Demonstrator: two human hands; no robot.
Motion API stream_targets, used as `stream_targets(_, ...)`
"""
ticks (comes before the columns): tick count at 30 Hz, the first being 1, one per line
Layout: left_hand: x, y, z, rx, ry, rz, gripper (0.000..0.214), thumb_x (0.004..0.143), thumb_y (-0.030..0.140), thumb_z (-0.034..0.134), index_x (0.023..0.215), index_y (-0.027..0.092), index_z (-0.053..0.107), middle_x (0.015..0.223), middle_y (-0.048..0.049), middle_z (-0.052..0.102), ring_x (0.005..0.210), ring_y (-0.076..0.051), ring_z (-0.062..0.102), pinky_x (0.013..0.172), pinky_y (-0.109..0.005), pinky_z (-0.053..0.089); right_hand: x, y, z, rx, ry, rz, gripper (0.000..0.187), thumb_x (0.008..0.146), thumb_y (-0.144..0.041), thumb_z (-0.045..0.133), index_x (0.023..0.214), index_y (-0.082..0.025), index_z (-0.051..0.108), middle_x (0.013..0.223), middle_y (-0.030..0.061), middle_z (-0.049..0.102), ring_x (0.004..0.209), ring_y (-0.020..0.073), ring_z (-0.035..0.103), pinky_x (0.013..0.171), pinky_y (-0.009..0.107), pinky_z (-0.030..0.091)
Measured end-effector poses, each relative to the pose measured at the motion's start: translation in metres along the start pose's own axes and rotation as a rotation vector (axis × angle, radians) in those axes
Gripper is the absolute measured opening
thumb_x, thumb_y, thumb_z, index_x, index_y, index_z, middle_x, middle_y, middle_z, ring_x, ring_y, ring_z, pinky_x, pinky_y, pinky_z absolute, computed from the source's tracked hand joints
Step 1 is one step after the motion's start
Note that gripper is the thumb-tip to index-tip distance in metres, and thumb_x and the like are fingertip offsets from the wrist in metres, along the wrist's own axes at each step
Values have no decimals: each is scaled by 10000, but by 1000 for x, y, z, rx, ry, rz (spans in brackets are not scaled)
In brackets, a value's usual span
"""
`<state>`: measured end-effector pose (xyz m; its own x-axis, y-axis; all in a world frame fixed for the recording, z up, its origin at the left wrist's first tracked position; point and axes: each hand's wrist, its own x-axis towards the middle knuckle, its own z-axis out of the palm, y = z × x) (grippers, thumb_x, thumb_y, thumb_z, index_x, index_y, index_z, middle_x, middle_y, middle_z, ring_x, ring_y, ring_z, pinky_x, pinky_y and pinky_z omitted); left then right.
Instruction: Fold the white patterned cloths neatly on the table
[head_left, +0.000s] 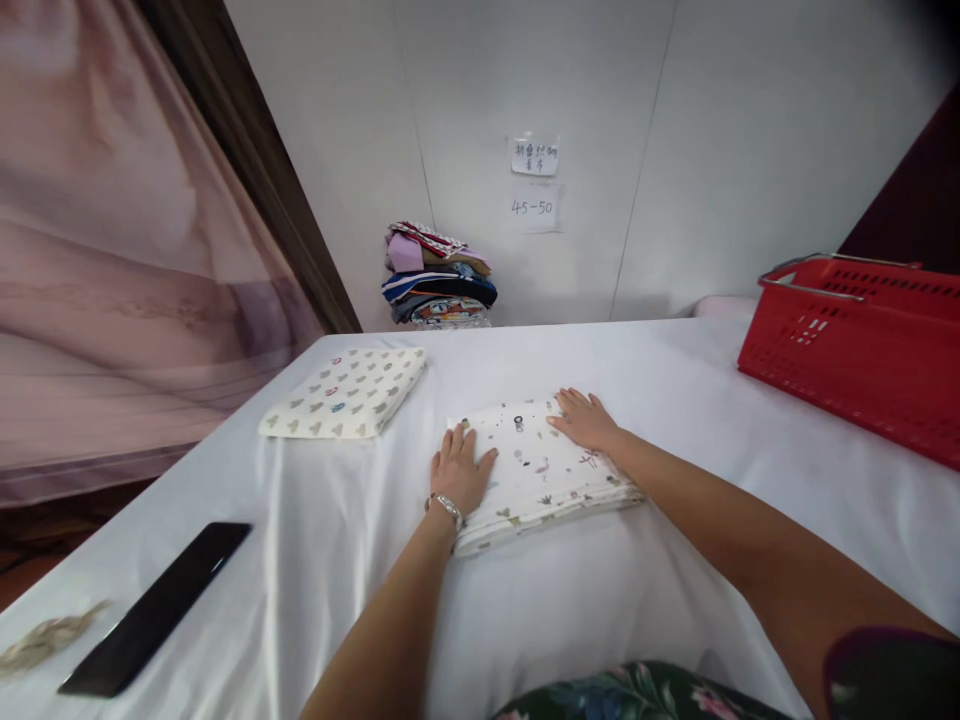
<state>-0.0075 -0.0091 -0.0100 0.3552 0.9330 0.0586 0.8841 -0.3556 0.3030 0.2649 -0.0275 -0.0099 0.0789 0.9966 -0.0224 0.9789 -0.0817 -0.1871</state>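
Note:
A white cloth (536, 465) with small printed figures lies folded into a layered rectangle in front of me. My left hand (460, 470) rests flat on its left edge, fingers spread, a silvery bracelet on the wrist. On the cloth's far right corner lies my right hand (584, 419), also flat with its fingers apart. Neither hand grips anything. Farther left, apart from both hands, a second folded cloth (349, 395) shows rows of grey-green shapes and a few coloured ones.
A white sheet (652, 370) covers the table. A red basket (855, 345) with metal handles stands at right. At left lie a long black flat object (161, 605) and a beige twisted bundle (49, 640). Folded fabrics (439, 280) are stacked by the wall beyond the far edge.

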Motion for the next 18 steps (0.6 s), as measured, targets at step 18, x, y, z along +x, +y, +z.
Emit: stream_targets(18, -4, -11, -19, -257, 103, -187, 582, 823, 460, 448, 1285, 109, 415, 1215, -157, 545, 1115, -272, 512, 915, -373, 408, -132, 14, -1, 694, 128, 343, 720, 773, -478, 527, 1402, -233, 278, 1352, 70, 435, 1163, 263, 476, 959, 396, 392)
